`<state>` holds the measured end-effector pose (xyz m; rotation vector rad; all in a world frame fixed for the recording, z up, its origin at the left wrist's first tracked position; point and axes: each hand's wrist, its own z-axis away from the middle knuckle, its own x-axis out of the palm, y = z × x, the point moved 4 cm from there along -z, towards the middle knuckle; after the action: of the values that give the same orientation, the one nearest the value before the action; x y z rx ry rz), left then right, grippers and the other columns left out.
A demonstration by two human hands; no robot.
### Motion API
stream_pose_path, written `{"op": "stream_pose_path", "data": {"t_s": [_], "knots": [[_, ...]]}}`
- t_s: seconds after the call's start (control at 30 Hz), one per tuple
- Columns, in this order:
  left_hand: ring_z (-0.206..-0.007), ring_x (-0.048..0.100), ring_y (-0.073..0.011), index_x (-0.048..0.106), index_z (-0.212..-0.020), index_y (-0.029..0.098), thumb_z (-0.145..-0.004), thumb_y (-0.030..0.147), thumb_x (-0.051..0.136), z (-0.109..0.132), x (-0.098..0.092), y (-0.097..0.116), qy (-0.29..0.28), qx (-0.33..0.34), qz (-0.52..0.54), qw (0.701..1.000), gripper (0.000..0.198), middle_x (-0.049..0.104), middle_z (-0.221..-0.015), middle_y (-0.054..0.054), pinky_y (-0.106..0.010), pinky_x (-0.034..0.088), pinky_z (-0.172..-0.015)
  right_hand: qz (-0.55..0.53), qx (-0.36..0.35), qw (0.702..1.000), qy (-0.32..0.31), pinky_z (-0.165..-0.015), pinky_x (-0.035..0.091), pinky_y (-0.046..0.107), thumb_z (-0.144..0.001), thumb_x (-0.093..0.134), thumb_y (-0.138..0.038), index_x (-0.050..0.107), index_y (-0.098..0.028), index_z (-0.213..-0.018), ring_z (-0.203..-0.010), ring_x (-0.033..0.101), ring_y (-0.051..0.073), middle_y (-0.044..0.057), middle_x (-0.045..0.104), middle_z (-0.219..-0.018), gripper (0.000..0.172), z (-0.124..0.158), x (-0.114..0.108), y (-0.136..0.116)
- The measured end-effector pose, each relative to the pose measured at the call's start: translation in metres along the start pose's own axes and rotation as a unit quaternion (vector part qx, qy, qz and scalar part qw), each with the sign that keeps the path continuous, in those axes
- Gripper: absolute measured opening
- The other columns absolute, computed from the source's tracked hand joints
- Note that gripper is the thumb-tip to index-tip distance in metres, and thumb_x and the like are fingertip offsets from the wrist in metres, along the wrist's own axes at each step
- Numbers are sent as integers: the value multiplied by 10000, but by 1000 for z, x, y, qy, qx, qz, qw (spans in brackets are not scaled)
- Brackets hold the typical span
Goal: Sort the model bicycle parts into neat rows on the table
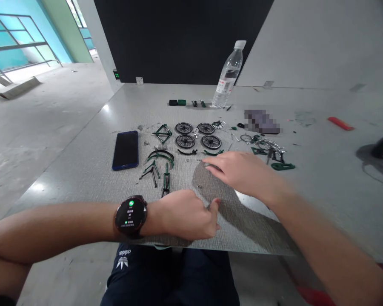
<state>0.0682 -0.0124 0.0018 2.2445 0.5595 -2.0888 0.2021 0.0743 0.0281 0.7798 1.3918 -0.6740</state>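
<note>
My right hand (238,170) reaches over the table with its index finger stretched out. The fingertip is at a row of tiny metal parts (199,160); no held thing shows. My left hand (188,214), below a wrist with a smartwatch (130,214), is curled near the table's front edge. Its thumb points outward, and whatever the folded fingers hold is hidden. Between the hands lies a tiny metal piece (199,186). Model bicycle parts are laid out beyond: spoked wheels (185,141), a green frame (162,134), curved mudguards (160,156) and a green fork-like part (166,178).
A blue-edged phone (125,149) lies at the left. An upright water bottle (229,76) stands at the back. Silver and green parts (271,146) are heaped at the right, near a green piece (283,166). Farther right is a red object (340,123).
</note>
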Motion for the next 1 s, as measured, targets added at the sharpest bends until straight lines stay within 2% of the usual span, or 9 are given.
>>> {"op": "stream_pose_path", "data": {"t_s": [0.17,0.43,0.67,0.87,1.0], "knots": [[-373,534,-174,566,-1309,-92,-1059,339,418,-2,-3,-2,-28,-1,5,1000,520,595,-491,-16,-305,290,-362,0,4,1000,0,-633,454,331,-1041,419,-303,713,-258,-1260,-853,710,238,56,783,-1022,369,0,1,1],[-343,486,-159,587,-1282,-94,-1056,362,422,-1,-3,-2,5,-5,-2,1000,535,550,-444,-6,-283,310,-375,-7,-5,1000,16,-627,453,323,-1037,409,-313,719,-260,-1233,-841,707,230,52,785,-1014,371,0,4,3],[-347,499,-169,565,-1321,-94,-1073,349,369,-2,-4,-3,-25,-4,-2,1000,544,563,-458,-1,-303,320,-362,-3,-3,1000,18,-618,437,334,-1036,409,-327,719,-259,-1234,-848,706,241,53,783,-1036,374,0,6,5],[-349,496,-165,582,-1300,-92,-1062,358,406,-2,-4,-3,-16,-4,1,1000,539,553,-451,-1,-295,338,-373,-6,-2,1000,15,-608,428,331,-1037,403,-330,719,-265,-1229,-838,700,237,46,781,-1032,375,0,7,6],[-362,508,-174,565,-1314,-105,-1061,327,394,-1,-3,-2,-23,5,2,1000,530,566,-468,-8,-307,362,-372,-12,-2,999,30,-643,437,336,-1037,403,-317,736,-249,-1154,-840,689,232,51,775,-1009,359,1,3,7]]}}
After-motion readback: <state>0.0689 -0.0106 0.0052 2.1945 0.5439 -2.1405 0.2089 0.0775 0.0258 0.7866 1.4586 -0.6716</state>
